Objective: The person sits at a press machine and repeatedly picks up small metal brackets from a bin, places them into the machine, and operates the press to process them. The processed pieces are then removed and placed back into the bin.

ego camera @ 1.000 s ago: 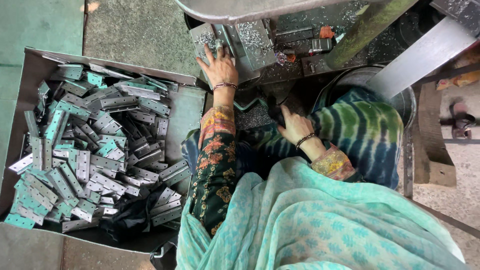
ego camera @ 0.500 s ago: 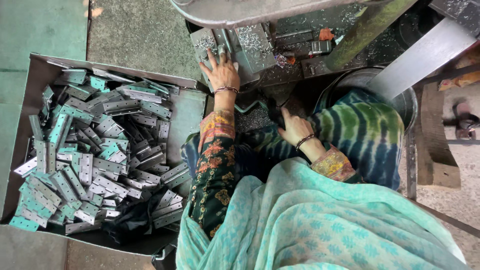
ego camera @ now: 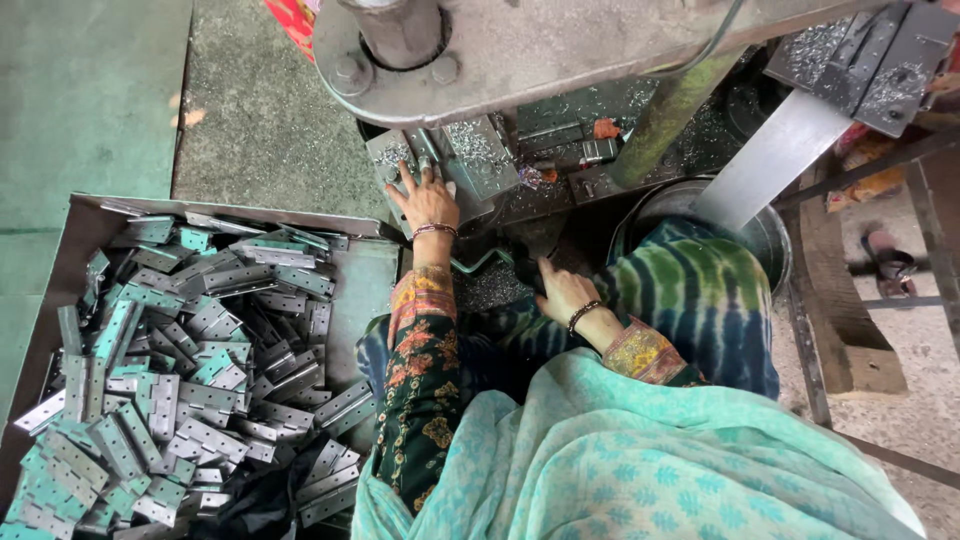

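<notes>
My left hand (ego camera: 425,198) reaches forward onto the bed of a grey metal press (ego camera: 520,60), fingers spread on a small metal piece (ego camera: 432,160) lying on the machine's work plate. My right hand (ego camera: 562,290) rests lower, near my lap, fingers curled around a dark lever or handle whose shape I cannot make out. Both wrists wear dark bangles. Metal shavings cover the press bed (ego camera: 475,145). My lap is draped in a teal scarf and a green tie-dye cloth.
A large metal tray (ego camera: 70,250) at my left holds a heap of several grey and teal-filmed hinges (ego camera: 190,370). A round metal tub (ego camera: 660,205) sits under a slanting steel chute (ego camera: 775,160). Wooden planks (ego camera: 835,300) and a sandal (ego camera: 885,255) lie at the right.
My left hand has stayed on the piece at the press bed. The view has tilted up, showing more of the press body. My right hand has barely moved.
</notes>
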